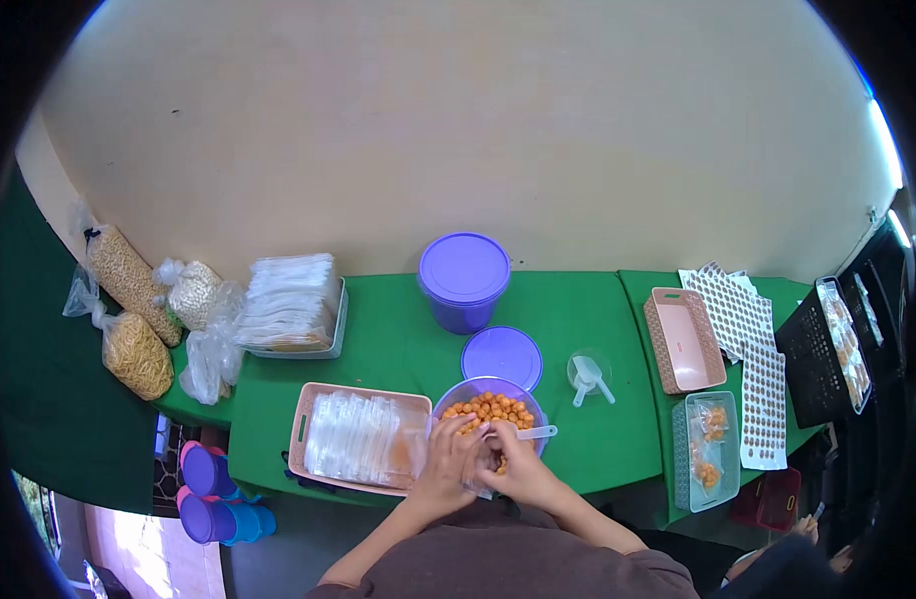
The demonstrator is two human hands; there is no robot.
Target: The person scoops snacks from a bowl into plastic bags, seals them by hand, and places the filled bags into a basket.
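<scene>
Bagging snacks from the bowl: early on, most bags unfilled

Left hand (446,461) and right hand (513,467) are pressed close over a small bag (481,479) at the bowl (490,404) rim, fingers pinching it. The pink tray (361,439) of empty bags sits just left; few filled bags lie in the green basket (705,449); the lidded tub (464,282) stands behind.

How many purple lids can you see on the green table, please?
2: one lid on tub at the back centre, one loose lid lying flat just behind the open bowl of orange snacks.
</scene>
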